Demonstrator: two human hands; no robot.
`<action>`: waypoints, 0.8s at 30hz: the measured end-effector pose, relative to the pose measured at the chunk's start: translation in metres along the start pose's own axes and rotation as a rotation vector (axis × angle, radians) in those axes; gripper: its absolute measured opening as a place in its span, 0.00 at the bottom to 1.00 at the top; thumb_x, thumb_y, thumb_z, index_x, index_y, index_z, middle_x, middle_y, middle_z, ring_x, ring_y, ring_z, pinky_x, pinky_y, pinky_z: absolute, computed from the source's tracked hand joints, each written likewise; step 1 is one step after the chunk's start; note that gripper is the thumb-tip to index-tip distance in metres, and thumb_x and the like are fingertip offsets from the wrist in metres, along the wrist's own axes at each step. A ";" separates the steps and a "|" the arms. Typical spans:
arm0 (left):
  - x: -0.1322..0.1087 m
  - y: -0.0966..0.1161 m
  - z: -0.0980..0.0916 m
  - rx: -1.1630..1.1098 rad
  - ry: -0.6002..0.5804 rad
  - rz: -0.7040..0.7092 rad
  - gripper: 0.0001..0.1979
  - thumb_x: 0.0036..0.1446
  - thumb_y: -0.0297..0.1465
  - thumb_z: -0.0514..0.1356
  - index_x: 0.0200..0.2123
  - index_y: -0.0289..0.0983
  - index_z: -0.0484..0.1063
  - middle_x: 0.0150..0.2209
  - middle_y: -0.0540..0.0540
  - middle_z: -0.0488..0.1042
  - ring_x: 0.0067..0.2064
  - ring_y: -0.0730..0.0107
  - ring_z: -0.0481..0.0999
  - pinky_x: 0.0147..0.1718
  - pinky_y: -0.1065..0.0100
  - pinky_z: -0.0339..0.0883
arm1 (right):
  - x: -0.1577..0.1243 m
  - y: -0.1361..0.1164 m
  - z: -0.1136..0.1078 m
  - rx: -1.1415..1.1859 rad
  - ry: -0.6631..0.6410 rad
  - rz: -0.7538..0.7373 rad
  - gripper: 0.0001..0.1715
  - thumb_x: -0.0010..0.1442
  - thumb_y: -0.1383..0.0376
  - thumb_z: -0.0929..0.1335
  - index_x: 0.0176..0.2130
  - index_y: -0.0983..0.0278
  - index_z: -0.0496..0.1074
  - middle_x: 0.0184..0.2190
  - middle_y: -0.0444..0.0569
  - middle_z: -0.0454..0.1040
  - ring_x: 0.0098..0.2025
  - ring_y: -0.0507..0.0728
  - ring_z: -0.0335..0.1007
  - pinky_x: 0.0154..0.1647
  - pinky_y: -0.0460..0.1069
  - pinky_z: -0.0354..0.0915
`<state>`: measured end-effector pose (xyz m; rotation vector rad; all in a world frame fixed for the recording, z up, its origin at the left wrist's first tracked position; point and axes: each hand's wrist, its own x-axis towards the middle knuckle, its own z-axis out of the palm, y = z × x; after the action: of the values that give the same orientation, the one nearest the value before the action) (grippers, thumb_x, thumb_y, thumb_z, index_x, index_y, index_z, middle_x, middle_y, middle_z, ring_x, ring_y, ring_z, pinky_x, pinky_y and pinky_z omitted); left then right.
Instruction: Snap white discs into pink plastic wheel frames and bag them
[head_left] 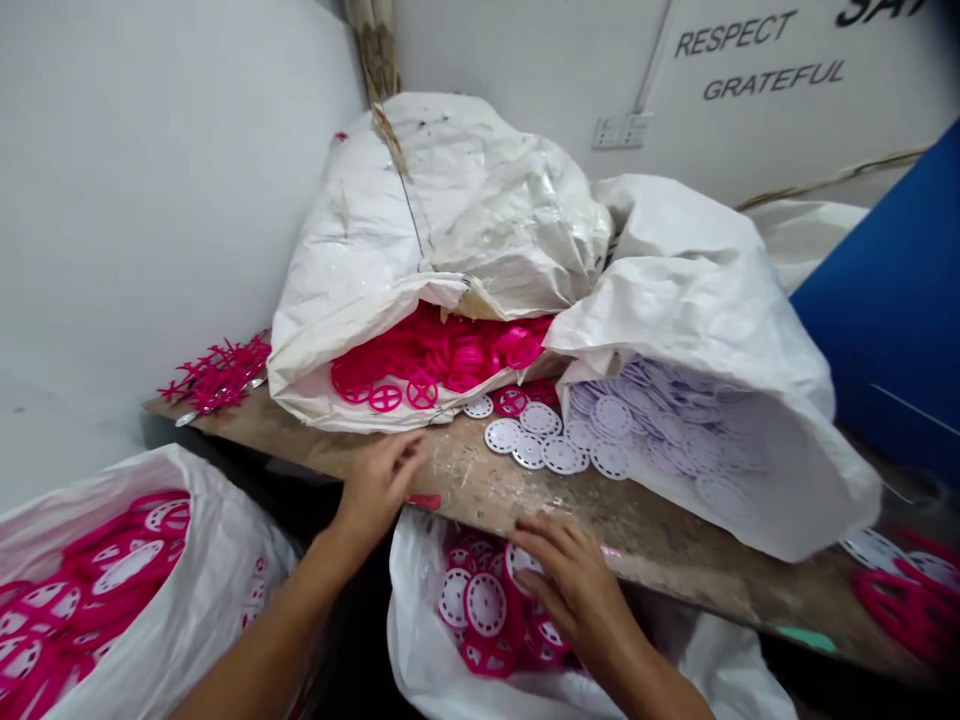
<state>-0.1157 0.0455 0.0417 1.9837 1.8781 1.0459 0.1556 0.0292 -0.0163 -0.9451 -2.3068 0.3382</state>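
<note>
My left hand (381, 482) is over the front edge of the worktable (457, 470), its fingers loosely bent and apart, with nothing visible in them. My right hand (574, 575) reaches over an open white sack (409, 600) below the table, fingers apart. A white disc with a pink rim (523, 562) lies by its fingertips, partly covered by them. More joined pink-and-white discs (486, 604) fill that sack. On the table, one sack (300, 385) spills pink spoked rings (422, 392). Beside it, another sack (810, 480) spills white slotted discs (565, 455).
At lower left stands another sack (217, 530) full of pink-and-white discs. Pink branched pieces (225, 375) lie at the table's left end. Pink and white parts (904, 590) lie at its right end, near a blue panel (892, 300). A wall socket (621, 131) is behind.
</note>
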 end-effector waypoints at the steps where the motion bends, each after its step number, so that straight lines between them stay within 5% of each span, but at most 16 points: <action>1: 0.020 -0.011 0.000 0.071 0.080 0.031 0.16 0.59 0.33 0.54 0.49 0.36 0.70 0.45 0.42 0.76 0.45 0.63 0.75 0.46 0.63 0.67 | -0.003 0.000 -0.003 0.024 -0.008 -0.012 0.16 0.60 0.63 0.65 0.48 0.58 0.72 0.47 0.53 0.74 0.48 0.61 0.68 0.47 0.56 0.66; 5: 0.090 -0.042 0.016 0.252 0.126 0.104 0.19 0.58 0.31 0.54 0.53 0.35 0.67 0.53 0.39 0.70 0.55 0.59 0.68 0.54 0.60 0.60 | 0.002 0.017 -0.026 0.062 0.010 0.137 0.13 0.62 0.63 0.64 0.45 0.58 0.73 0.43 0.50 0.76 0.45 0.58 0.70 0.45 0.53 0.66; 9: 0.118 -0.054 0.041 0.274 0.053 0.093 0.21 0.57 0.34 0.56 0.54 0.35 0.67 0.56 0.33 0.65 0.57 0.45 0.63 0.54 0.47 0.56 | 0.024 0.060 -0.048 -0.007 0.199 0.466 0.15 0.62 0.60 0.62 0.43 0.63 0.73 0.40 0.52 0.75 0.43 0.59 0.71 0.43 0.53 0.66; 15: 0.106 -0.056 0.055 0.457 0.004 0.091 0.19 0.59 0.39 0.53 0.49 0.36 0.69 0.53 0.36 0.67 0.52 0.51 0.68 0.48 0.58 0.61 | 0.052 0.089 -0.054 -0.165 0.126 0.517 0.20 0.61 0.59 0.63 0.50 0.63 0.71 0.46 0.55 0.72 0.46 0.60 0.69 0.46 0.54 0.63; 20: 0.084 -0.049 0.040 0.430 0.087 -0.120 0.21 0.61 0.32 0.48 0.56 0.35 0.62 0.44 0.37 0.74 0.42 0.54 0.75 0.39 0.60 0.65 | 0.063 0.075 -0.048 -0.156 -0.079 0.433 0.21 0.55 0.58 0.69 0.48 0.61 0.72 0.47 0.53 0.71 0.47 0.62 0.68 0.46 0.53 0.60; 24: 0.065 -0.039 0.022 0.314 0.176 -0.221 0.23 0.60 0.36 0.50 0.58 0.39 0.62 0.43 0.39 0.75 0.42 0.52 0.75 0.42 0.56 0.65 | 0.067 0.074 -0.042 -0.090 -0.042 0.509 0.14 0.54 0.66 0.69 0.43 0.61 0.74 0.45 0.51 0.71 0.43 0.59 0.68 0.43 0.50 0.59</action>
<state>-0.1367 0.1197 0.0247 1.8258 2.4214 0.9368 0.1854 0.1285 0.0136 -1.5843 -2.1038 0.4664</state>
